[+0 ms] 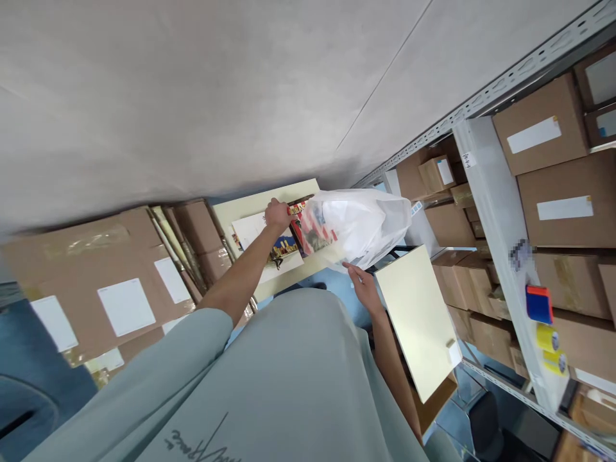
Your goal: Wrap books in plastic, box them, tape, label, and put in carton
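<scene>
My left hand is closed on the upper left edge of a red printed magazine. The magazine's right part lies inside or under a translucent white plastic bag, which spreads to the right. My right hand is at the bag's lower edge, its fingertips closed on the thin plastic. Under my left forearm are a white printed sheet or booklet and a picture with a dark blue and yellow print. All of these rest on a cream-coloured board or tabletop.
Flattened cardboard boxes stand at the left against the grey wall. A cream panel over an open carton is beside my right forearm. Metal shelving at the right holds many cartons, with yellow tape rolls on its upright.
</scene>
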A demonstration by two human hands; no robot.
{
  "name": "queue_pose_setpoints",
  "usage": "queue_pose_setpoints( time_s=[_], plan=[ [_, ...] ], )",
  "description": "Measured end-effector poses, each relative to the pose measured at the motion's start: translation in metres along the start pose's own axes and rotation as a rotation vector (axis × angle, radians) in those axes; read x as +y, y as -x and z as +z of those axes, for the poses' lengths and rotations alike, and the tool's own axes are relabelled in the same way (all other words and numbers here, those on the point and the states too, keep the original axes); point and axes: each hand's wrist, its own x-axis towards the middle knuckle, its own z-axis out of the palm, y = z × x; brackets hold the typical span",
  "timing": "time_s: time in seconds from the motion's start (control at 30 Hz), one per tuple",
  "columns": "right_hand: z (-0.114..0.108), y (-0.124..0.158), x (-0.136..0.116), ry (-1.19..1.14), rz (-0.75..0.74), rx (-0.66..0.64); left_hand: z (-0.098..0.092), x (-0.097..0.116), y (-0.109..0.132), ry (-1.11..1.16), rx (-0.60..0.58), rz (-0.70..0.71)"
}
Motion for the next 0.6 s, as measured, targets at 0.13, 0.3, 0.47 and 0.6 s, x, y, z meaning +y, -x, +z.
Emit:
queue_pose_setpoints(
  time_s=[0.13, 0.3, 0.47, 0.6],
  plan=[
    [0.003, 0.0, -0.007, 0.004, 0.014, -0.014, -0.004, -0.001, -0.003, 0.088, 0.054, -0.017],
    [0.01, -0.002, -0.016, -0.005, -0.008, -0.02, -0.027, 0.004, -0.004, 0.311, 0.176, 0.0],
    [0.018, -0.006, -0.017, -0.008, -0.054, -0.028, -0.078, 0.005, 0.011, 0.451, 0.287, 0.097],
    [0.02, -0.014, -0.022, -0.013, -0.108, -0.035, -0.136, 0.014, 0.06, 0.434, 0.44, 0.308]
  ],
)
